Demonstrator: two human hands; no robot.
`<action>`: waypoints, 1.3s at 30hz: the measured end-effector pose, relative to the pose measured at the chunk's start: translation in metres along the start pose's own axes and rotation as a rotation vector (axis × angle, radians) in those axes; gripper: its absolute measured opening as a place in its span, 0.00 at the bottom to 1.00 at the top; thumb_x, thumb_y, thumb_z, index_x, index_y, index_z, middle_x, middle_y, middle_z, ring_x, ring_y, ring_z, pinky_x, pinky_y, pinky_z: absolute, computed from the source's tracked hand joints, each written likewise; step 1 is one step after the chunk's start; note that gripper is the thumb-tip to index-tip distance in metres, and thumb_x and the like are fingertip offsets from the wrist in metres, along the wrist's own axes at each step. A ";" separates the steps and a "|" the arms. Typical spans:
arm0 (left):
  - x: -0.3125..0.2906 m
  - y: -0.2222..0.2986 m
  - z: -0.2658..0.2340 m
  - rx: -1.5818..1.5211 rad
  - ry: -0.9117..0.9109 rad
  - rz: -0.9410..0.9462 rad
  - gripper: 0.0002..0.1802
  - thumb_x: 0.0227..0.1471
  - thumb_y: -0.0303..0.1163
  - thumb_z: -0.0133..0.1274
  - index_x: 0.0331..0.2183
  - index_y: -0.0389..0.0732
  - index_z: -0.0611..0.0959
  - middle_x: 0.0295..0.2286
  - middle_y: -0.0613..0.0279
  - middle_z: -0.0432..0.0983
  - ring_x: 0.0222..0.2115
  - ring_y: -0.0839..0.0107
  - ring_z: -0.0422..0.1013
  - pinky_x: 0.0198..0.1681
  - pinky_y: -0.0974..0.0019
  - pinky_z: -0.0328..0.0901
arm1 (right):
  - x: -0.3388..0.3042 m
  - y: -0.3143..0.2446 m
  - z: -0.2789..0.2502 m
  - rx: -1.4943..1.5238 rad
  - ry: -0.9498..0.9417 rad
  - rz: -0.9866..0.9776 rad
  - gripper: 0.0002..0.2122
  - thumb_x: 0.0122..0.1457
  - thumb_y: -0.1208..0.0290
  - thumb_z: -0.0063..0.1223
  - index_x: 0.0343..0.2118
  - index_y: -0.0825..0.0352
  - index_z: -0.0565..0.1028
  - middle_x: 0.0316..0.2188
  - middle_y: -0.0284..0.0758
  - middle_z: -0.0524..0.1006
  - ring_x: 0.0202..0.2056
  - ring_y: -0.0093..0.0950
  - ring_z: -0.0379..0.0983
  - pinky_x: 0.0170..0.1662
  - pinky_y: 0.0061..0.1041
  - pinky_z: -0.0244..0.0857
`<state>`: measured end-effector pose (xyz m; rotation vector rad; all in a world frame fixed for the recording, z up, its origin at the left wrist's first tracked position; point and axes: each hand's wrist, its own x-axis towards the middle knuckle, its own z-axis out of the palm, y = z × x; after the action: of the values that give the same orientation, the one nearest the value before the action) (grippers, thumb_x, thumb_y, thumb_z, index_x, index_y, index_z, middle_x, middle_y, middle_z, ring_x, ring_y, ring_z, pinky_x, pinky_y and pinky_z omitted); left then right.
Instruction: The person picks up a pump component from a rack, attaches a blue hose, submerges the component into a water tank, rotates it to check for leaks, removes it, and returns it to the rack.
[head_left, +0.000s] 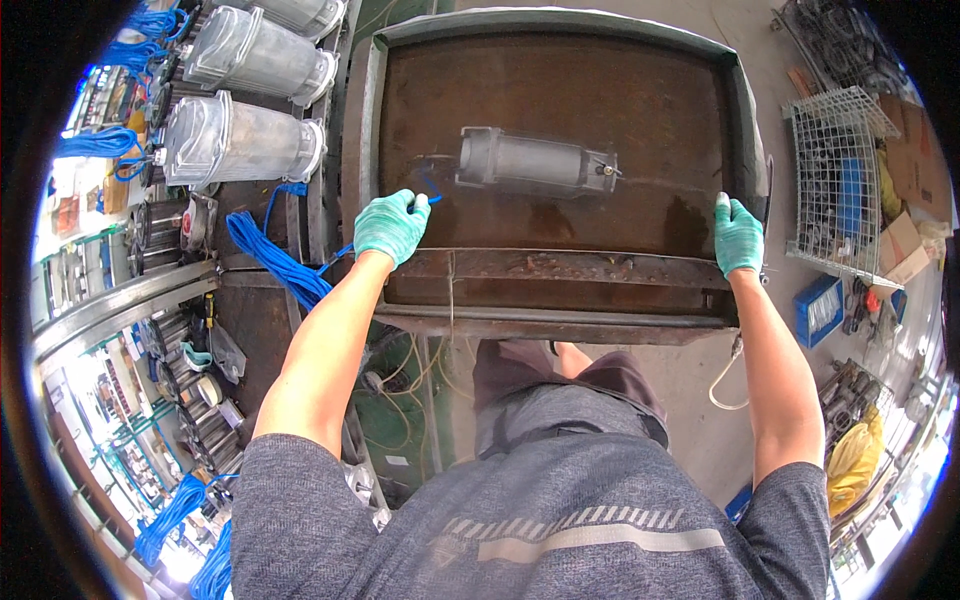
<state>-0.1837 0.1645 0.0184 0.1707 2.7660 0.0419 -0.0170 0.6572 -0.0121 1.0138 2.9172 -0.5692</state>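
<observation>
We see a wide tank (560, 80); near its middle lies a grey cylinder (530, 162). A blue cable (272, 248) passes through the left hand (392, 227), closed around it. The right hand (739, 235) curls at the right rim (745, 110); its hold we cannot tell.

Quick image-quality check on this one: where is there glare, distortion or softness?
Head view: bright glare washes out patches along the left side; black fisheye borders round off the corners, and the tank's far edge bows; the cylinder looks hazy, while the left hand and right hand look clearer.
</observation>
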 end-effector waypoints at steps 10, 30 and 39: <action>-0.001 -0.004 -0.003 -0.043 0.000 0.023 0.21 0.63 0.51 0.47 0.32 0.45 0.83 0.31 0.44 0.81 0.37 0.42 0.76 0.42 0.45 0.70 | 0.002 0.005 0.006 0.018 -0.015 0.002 0.24 0.70 0.47 0.42 0.35 0.67 0.78 0.32 0.55 0.78 0.36 0.58 0.73 0.40 0.49 0.66; -0.003 -0.020 -0.003 -0.238 0.008 0.059 0.21 0.62 0.50 0.46 0.34 0.45 0.85 0.32 0.46 0.83 0.37 0.45 0.79 0.43 0.45 0.71 | -0.001 -0.094 0.024 -0.272 -0.315 -0.321 0.23 0.71 0.48 0.39 0.45 0.66 0.76 0.39 0.53 0.80 0.44 0.55 0.76 0.45 0.50 0.69; -0.003 -0.022 -0.005 -0.253 0.036 0.084 0.21 0.62 0.49 0.46 0.33 0.45 0.85 0.32 0.46 0.83 0.36 0.45 0.79 0.42 0.46 0.72 | 0.016 -0.193 0.057 -0.726 -0.558 -0.318 0.24 0.72 0.49 0.35 0.46 0.64 0.79 0.45 0.49 0.82 0.48 0.49 0.78 0.51 0.45 0.72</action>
<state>-0.1856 0.1423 0.0233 0.2200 2.7569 0.4174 -0.1524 0.5076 -0.0026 0.2474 2.4386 0.2009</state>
